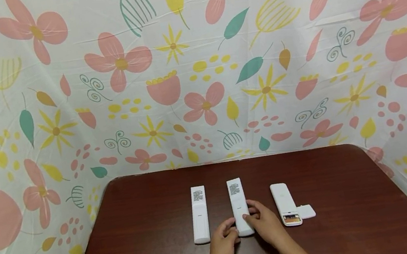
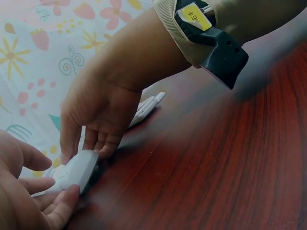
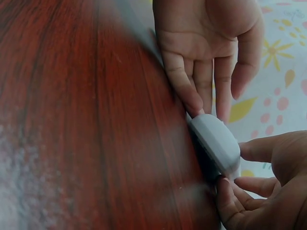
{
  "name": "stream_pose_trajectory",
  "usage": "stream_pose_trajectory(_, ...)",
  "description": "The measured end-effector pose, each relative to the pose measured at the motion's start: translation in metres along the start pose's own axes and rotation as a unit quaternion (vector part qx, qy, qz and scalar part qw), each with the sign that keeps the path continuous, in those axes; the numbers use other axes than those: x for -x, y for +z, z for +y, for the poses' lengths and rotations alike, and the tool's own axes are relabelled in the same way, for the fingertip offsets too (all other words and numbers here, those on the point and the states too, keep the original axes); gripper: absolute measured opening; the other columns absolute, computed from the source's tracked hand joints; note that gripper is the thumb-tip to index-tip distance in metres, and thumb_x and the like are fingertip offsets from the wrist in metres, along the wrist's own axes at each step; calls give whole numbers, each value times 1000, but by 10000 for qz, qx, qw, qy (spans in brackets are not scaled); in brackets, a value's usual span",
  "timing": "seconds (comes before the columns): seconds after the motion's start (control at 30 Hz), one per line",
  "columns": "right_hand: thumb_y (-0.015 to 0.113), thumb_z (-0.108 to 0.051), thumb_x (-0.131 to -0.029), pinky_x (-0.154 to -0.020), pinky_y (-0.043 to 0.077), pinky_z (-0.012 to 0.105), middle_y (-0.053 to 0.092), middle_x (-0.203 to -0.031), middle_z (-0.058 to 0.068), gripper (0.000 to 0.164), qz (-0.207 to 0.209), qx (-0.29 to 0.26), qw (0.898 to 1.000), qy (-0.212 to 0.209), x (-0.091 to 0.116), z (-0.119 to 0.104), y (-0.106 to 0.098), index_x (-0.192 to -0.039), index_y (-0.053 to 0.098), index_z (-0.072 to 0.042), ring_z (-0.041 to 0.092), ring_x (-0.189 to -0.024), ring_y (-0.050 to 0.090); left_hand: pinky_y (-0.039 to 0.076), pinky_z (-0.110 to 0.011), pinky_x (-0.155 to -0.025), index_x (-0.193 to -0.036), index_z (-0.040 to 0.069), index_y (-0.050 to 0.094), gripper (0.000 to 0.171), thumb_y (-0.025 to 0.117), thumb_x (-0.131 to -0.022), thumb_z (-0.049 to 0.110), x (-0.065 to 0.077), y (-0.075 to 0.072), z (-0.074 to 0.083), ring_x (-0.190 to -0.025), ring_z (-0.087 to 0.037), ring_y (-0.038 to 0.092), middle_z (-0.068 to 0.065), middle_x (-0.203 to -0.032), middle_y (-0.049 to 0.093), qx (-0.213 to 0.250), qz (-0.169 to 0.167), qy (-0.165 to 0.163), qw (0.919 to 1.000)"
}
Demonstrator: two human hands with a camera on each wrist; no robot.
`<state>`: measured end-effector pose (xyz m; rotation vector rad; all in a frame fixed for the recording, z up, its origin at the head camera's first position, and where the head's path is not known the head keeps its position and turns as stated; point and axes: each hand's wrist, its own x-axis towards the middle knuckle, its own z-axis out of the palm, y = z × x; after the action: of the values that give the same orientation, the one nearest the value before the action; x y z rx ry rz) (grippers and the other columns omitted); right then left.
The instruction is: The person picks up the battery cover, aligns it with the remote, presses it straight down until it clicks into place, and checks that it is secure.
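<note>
A white remote control lies back side up on the table, a printed label at its far end. Its near end is between the two hands. My right hand pinches it, thumb on the back and fingers along the right edge. My left hand touches the left edge near the same end with loosely bent fingers. In the left wrist view, fingertips of the left hand meet the end of the remote. The right wrist view has the right hand holding the remote from the side.
To the left lies a second white remote, also back side up. At the right, a smaller white remote has its battery compartment exposed, with its cover beside it. A floral cloth hangs behind the dark wooden table.
</note>
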<state>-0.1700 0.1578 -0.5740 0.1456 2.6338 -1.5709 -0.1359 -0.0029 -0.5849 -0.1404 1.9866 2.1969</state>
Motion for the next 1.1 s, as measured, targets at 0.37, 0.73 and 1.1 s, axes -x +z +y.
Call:
stream_pose_trajectory(0.37,71,-22,-93,-76,51,29,69,-117,14,51,20,313,9995,-19,-1,2,-1,-140,57,-6,17,-95,64,58,-26,-78,-135,-10,56,44,59,-92,3,0,0,-1,-102,-19,64,-22,-116,69,10,-52,85,9999)
stream_pose_trajectory(0.73,70,-21,-93,-73,47,25,65,-111,10,51,160,376,9992,-46,0,1,2,-140,59,-6,14,-91,59,58,-27,-79,-135,-10,56,45,60,-92,1,-1,0,-2,-102,-22,64,-23,-116,69,-53,-3,51,10000)
stream_pose_trajectory(1.1,70,-20,-93,-71,46,24,64,-108,9,47,160,418,9990,9,0,1,3,-136,60,-1,14,-90,58,55,-21,-79,-135,-7,58,46,61,-90,1,1,-1,-2,-108,-23,63,-23,-123,67,-41,-3,48,10000)
